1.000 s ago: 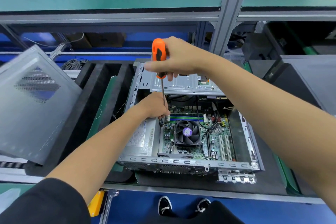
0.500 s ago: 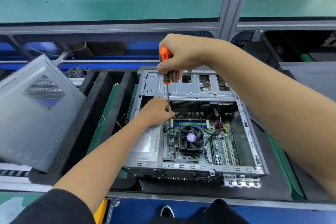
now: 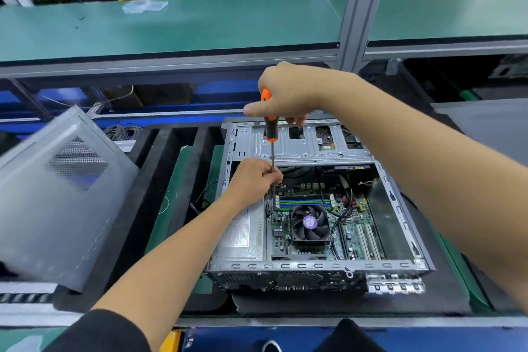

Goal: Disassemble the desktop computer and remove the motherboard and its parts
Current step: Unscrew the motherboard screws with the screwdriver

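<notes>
Roughly, early stage.
Done: side panel point(image 3: 57, 194) off, leaning left of the computer case point(image 3: 314, 268) on the desk point(image 3: 445, 303).
Left: motherboard point(image 3: 354, 226) in the case with fan point(image 3: 310, 223), memory sticks point(image 3: 303, 200), cables attached; power supply point(image 3: 245, 234) also in.
Right hand point(image 3: 288, 94): wrapped round the screwdriver point(image 3: 270, 126) handle, upright.
Left hand point(image 3: 254, 177): fingers pinching the shaft low, steadying it; tip near the fan corner, exact screw unclear.
Materials: grey sheet-metal case, perforated panel, green circuit board, black plastic fan, orange-and-black grip handle, thin steel shaft.
</notes>
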Available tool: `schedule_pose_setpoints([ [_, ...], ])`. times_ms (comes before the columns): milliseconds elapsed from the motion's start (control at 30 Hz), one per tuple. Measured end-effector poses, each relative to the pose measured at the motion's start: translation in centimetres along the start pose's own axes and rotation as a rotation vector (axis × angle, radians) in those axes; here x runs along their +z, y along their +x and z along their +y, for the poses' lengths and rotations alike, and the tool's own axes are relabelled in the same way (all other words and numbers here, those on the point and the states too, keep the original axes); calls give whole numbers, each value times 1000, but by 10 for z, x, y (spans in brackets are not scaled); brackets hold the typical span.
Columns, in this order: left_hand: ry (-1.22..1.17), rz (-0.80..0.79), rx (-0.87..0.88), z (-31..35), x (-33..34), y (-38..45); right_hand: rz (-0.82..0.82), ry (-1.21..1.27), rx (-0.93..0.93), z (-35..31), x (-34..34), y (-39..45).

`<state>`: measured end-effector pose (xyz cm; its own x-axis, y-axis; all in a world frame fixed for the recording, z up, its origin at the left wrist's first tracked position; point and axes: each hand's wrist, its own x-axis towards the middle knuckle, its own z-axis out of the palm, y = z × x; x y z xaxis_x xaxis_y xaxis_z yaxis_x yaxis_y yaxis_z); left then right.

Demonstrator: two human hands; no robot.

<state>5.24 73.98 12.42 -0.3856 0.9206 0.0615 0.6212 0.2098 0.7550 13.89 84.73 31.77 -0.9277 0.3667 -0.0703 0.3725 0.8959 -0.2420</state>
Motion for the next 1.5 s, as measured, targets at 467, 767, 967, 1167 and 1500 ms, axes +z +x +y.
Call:
schedule_pose_setpoints([
  [467,91,56,-9,2,5,-2,-91,-29,-20,-8,-4,-2],
  [767,147,100,36,7,7,-5,-241,-192,-186,-6,-15,0],
  [967,160,90,48,8,6,-6,-49,14,-3,2,-5,-4],
  [1167,147,50,50,6,4,-7,-144,36,-31,-5,-7,-9],
  [1500,21,1,88,7,5,-6,-108,22,-66,-11,-3,-7],
])
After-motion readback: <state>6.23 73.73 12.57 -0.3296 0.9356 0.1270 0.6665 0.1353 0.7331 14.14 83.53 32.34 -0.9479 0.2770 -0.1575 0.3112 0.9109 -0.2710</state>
